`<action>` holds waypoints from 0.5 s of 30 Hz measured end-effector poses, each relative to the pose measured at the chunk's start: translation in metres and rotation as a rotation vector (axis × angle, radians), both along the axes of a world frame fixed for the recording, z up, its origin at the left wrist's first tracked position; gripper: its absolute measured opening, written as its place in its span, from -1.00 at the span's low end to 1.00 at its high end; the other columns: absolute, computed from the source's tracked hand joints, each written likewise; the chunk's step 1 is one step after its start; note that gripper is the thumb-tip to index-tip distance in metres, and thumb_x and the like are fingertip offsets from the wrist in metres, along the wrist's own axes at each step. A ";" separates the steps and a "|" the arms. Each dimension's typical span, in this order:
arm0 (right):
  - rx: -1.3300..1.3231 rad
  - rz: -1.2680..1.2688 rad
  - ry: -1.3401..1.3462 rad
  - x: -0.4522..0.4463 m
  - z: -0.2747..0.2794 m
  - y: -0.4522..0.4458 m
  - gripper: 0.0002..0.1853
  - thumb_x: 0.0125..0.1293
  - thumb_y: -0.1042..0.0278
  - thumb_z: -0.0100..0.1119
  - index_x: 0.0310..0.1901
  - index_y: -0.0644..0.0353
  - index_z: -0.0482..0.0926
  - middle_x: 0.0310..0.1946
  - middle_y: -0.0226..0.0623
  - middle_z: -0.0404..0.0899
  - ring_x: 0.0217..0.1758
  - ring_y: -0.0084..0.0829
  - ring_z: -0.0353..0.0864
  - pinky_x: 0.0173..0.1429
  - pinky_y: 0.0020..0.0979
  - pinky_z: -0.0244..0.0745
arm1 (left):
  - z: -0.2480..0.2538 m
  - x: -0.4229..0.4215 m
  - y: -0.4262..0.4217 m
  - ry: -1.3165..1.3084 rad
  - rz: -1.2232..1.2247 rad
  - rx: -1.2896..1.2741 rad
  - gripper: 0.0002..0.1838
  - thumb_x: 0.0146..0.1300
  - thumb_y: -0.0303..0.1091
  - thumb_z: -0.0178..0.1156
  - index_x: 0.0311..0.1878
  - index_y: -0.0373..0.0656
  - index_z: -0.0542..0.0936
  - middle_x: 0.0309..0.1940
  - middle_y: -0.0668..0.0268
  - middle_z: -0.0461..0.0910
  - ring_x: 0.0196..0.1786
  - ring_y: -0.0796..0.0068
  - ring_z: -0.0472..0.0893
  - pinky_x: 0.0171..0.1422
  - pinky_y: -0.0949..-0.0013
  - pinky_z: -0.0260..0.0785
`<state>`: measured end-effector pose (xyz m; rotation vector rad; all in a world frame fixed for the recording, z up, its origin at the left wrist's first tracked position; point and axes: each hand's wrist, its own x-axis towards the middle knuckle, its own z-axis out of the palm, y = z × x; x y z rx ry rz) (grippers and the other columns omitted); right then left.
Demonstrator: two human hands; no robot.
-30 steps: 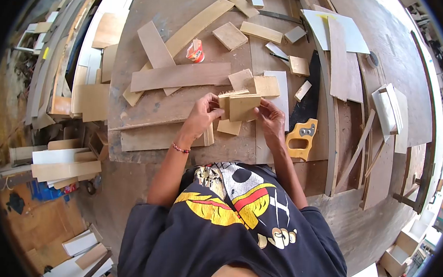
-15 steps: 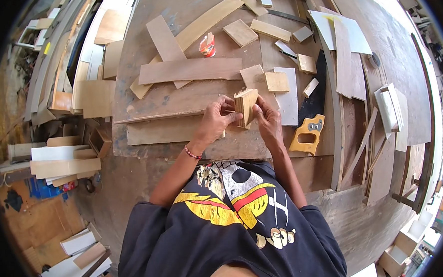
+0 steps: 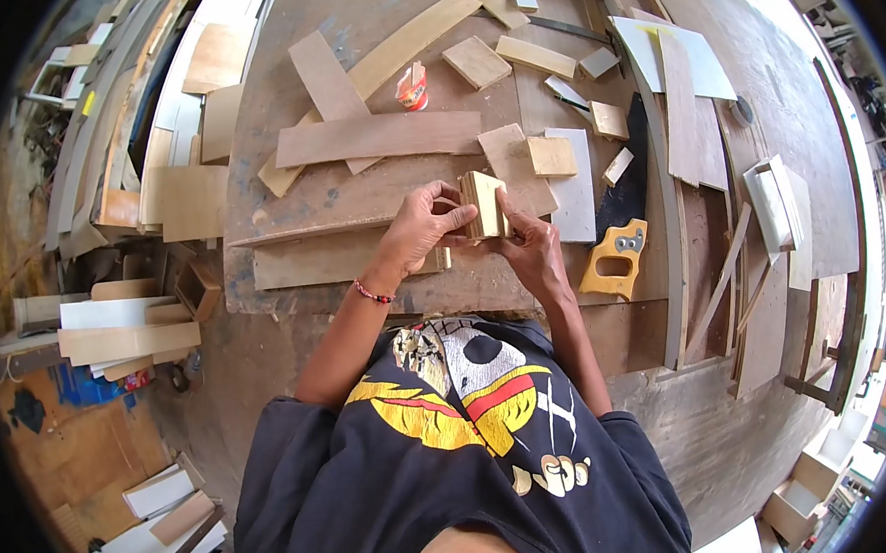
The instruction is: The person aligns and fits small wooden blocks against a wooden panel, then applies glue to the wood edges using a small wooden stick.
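Observation:
Above the workbench's near part, a small light wooden block point(image 3: 486, 207) with layered edges is held upright between both hands. My left hand point(image 3: 417, 233) is closed on its left side, thumb and fingers pinching the edge. On the other side, my right hand point(image 3: 537, 251) grips it with the thumb on the front face; some of its fingers are hidden. Just beyond the block lie a square wooden piece point(image 3: 551, 156), a flat brown board point(image 3: 517, 165) and a white panel point(image 3: 574, 188).
A handsaw point(image 3: 616, 258) with a yellow handle lies to the right. A red and white cup point(image 3: 412, 90) stands behind a long plank point(image 3: 375, 141). Stacked boards point(image 3: 195, 198) line the left side. More strips lean at the right, near a white box-like piece point(image 3: 773, 209).
The wooden block has turned in my hands, so its broad pale face shows more. My right hand has shifted lower around it. The view has moved slightly.

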<state>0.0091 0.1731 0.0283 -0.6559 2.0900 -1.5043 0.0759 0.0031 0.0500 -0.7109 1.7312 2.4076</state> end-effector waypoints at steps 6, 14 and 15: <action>0.004 0.051 0.127 -0.001 -0.006 0.003 -0.16 -0.16 0.44 0.46 0.26 0.11 0.33 0.10 -0.07 0.47 0.11 -0.34 0.53 0.12 -0.34 0.46 | -0.006 0.006 0.003 0.050 0.004 -0.065 -0.70 0.15 -0.36 0.30 -0.11 -0.23 0.45 -0.31 0.31 0.54 -0.24 0.56 0.58 -0.21 0.42 0.59; -0.370 0.129 -0.140 -0.003 -0.026 0.017 0.19 -0.28 0.01 0.55 0.36 0.30 0.03 0.25 -0.06 0.31 0.33 -0.19 0.28 0.40 -0.20 0.11 | -0.010 0.026 0.039 0.165 -0.015 -0.562 -0.70 0.07 -0.47 0.33 -0.16 -0.28 0.46 -0.26 0.22 0.60 -0.21 0.50 0.63 -0.17 0.47 0.54; -0.378 0.122 -0.174 -0.002 -0.030 0.017 0.18 -0.28 0.09 0.57 0.36 0.29 0.04 0.28 -0.06 0.27 0.35 -0.19 0.24 0.42 -0.20 0.08 | -0.010 0.027 0.045 0.225 0.012 -0.642 -0.69 0.06 -0.47 0.34 -0.16 -0.28 0.46 -0.31 0.17 0.62 -0.24 0.41 0.65 -0.18 0.42 0.53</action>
